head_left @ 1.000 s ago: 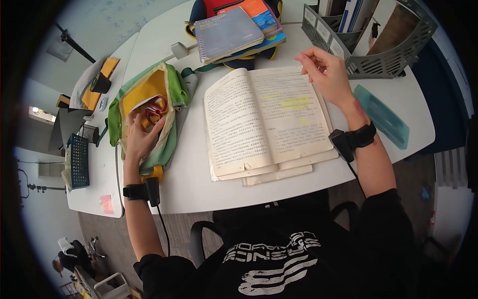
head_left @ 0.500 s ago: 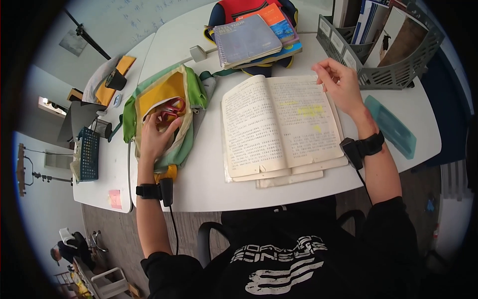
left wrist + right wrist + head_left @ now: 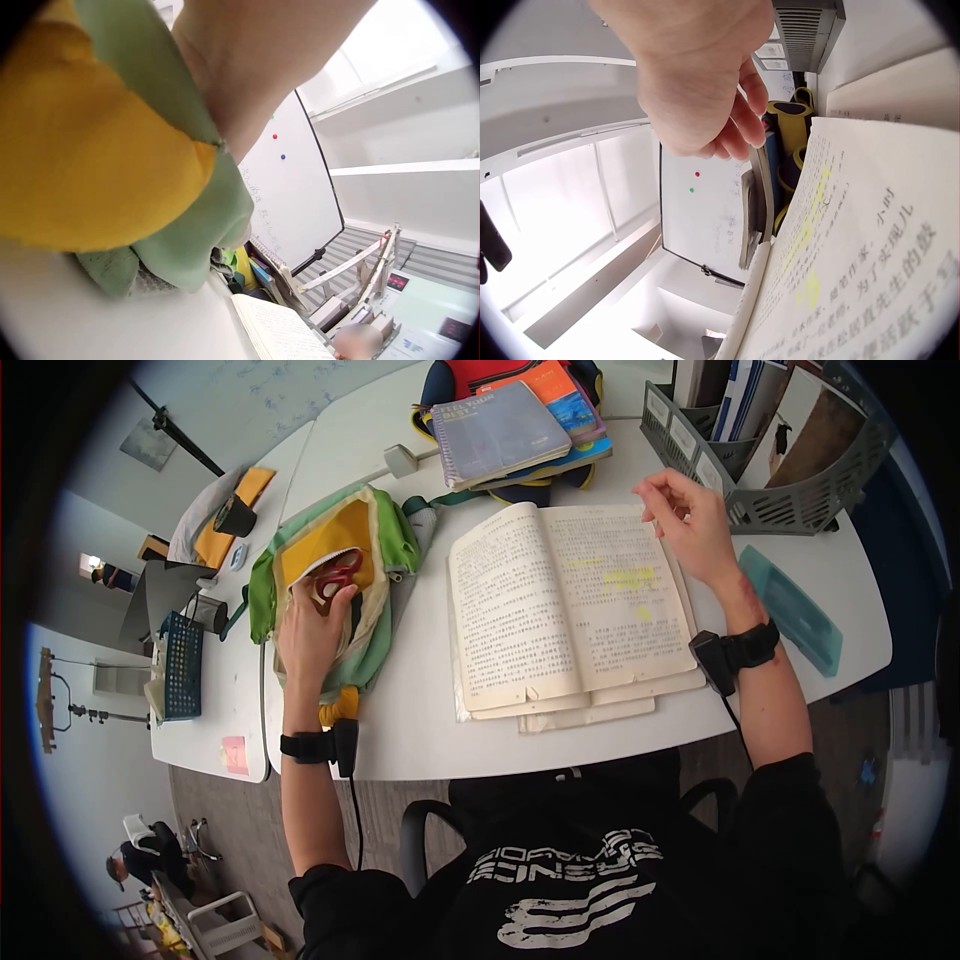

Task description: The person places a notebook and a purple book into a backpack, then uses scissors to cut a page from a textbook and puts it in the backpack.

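Observation:
The left hand (image 3: 308, 635) reaches into the opening of a green and yellow bag (image 3: 395, 550). Its thumb and fingers lie around the red handles of scissors (image 3: 338, 576); some fingertips are hidden in the bag. In the left wrist view, the bag's yellow and green fabric (image 3: 90, 150) covers much of the left side. An open book (image 3: 510, 610) with yellow highlighting lies flat on the table. By its upper right corner hovers the right hand (image 3: 690, 530), fingers loosely curled and holding nothing. The right wrist view has this hand (image 3: 705, 90) above the page (image 3: 855, 225).
A teal case (image 3: 790, 610) lies right of the book. Beyond it stands a grey file rack (image 3: 760, 505). A spiral notebook (image 3: 500, 435) tops a stack of books at the back. A teal basket (image 3: 183, 665) stands at the left; a person (image 3: 150, 860) is at lower left.
The head view has shifted, moving the table's contents rightward in the picture. The red scissors have turned within the bag's opening, their handles showing more plainly. The right hand keeps its place by the book.

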The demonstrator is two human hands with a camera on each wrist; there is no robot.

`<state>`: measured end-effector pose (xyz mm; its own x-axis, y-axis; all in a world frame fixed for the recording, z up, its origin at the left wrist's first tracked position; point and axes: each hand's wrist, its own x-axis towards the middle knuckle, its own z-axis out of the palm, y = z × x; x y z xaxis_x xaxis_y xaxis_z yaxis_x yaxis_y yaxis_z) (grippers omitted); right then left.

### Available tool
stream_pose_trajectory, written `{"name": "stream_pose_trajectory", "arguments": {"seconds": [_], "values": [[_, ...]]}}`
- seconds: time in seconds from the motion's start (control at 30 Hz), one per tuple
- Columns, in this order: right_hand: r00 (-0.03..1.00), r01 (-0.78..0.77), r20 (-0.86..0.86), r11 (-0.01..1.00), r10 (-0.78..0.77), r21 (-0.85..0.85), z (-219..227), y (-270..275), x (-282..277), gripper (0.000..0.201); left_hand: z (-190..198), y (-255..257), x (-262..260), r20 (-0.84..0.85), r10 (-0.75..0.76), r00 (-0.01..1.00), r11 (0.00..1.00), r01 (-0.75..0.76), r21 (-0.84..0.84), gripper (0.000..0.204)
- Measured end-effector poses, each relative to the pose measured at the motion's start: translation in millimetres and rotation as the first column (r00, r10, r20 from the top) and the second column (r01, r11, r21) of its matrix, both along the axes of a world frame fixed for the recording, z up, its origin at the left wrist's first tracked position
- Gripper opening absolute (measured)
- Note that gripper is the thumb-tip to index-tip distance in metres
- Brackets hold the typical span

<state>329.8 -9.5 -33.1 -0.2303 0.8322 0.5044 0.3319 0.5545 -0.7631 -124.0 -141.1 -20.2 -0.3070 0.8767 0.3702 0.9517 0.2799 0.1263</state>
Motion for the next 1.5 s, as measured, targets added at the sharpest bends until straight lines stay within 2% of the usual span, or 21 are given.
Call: {"name": "stream_pose_trajectory", "arguments": {"seconds": [0.13,0.2,0.33,0.4,0.53,0.63,0.7,0.8,0.93,1.0,1.1,1.2,1.23,1.3,1.4,1.5], "values": [[1.000,-0.001,-0.012,1.000,0.001,0.003,1,-2,-1,0.026,12,2,15,-0.024,0.024,0.999,0.996,-0.026,-0.090,0.069],[1.000,-0.005,-0.015,1.000,0.004,-0.006,1,-2,-1,0.026,8,7,9,-0.131,-0.101,0.986,0.994,0.094,-0.061,0.065],[1.000,-0.005,-0.012,1.000,0.005,0.008,1,-2,-1,0.026,4,16,6,-0.190,-0.102,0.977,0.992,0.085,-0.094,0.068],[1.000,-0.003,-0.006,1.000,0.003,0.012,0,-2,0,0.026,0,19,3,-0.319,-0.162,0.934,0.984,0.127,-0.127,0.074],[1.000,-0.005,-0.021,1.000,0.006,0.008,1,-3,-2,0.025,6,15,6,-0.325,-0.128,0.937,0.985,0.081,-0.153,0.074],[1.000,0.003,-0.002,1.000,-0.003,-0.005,2,-3,-2,0.024,9,13,7,-0.278,-0.166,0.946,0.975,0.114,-0.192,0.067],[1.000,-0.002,0.000,1.000,0.002,-0.014,2,-3,-2,0.024,6,12,5,-0.263,-0.269,0.927,0.952,0.214,-0.218,0.060],[0.999,0.002,0.051,0.995,0.003,-0.100,9,-7,-1,0.019,4,14,2,-0.295,-0.270,0.917,0.957,0.223,-0.185,0.056],[0.999,-0.002,0.045,0.996,0.006,-0.091,5,-4,-1,0.019,2,13,-1,-0.299,-0.219,0.929,0.973,0.183,-0.142,0.053],[1.000,-0.006,-0.007,1.000,0.006,-0.016,1,-2,-2,0.026,1,12,1,-0.317,-0.202,0.927,0.978,0.174,-0.117,0.052],[0.998,0.002,0.063,0.996,0.004,-0.090,6,-5,1,0.019,3,12,8,-0.335,-0.166,0.928,0.984,0.134,-0.117,0.051],[0.998,0.007,0.056,0.995,-0.002,-0.096,6,-5,1,0.019,6,13,15,-0.367,-0.159,0.916,0.986,0.128,-0.107,0.049],[0.998,0.008,0.056,0.995,-0.002,-0.097,6,-5,1,0.019,8,12,18,-0.367,-0.160,0.916,0.986,0.129,-0.108,0.049],[0.998,0.002,0.055,0.996,0.003,-0.089,7,-5,1,0.019,15,11,23,-0.383,-0.066,0.921,0.979,-0.014,-0.203,0.051],[1.000,0.004,0.005,1.000,-0.004,-0.004,2,-3,-1,0.025,21,7,23,-0.287,-0.090,0.954,0.987,0.047,-0.154,0.055],[1.000,0.007,0.017,1.000,-0.007,0.007,2,-3,-2,0.025,33,6,29,-0.313,-0.060,0.948,0.977,-0.008,-0.212,0.058]]}}
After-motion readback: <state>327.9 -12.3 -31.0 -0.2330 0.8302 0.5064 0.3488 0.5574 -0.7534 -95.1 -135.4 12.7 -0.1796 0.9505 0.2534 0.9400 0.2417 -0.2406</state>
